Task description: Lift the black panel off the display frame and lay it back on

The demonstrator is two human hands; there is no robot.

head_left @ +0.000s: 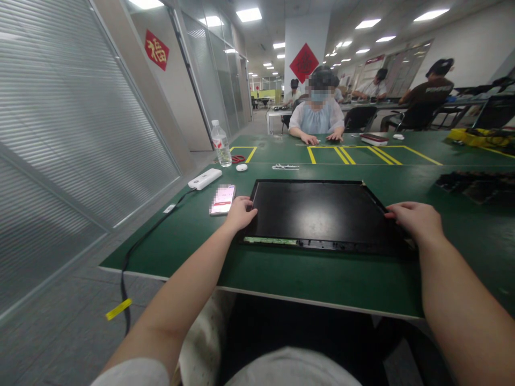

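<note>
A black LCD screen panel (317, 212) lies in front of me, with a thin dark frame round it. Along its near edge runs a strip of green circuit board (270, 241). My left hand (240, 213) is closed on the panel's left edge, its thumb over the top. At the right edge, my right hand (416, 219) pinches the frame between thumb and fingers. The fingertips under both edges are hidden. Just left of my left hand lies a lit phone (222, 200).
The green table (193, 230) carries a white power strip (205, 179) with a black cable, a water bottle (221, 143), red-handled scissors (238, 159) and a white earbud case (241, 168). Dark stacked parts (478, 186) lie at right. A person (316, 115) sits opposite, hands on the table.
</note>
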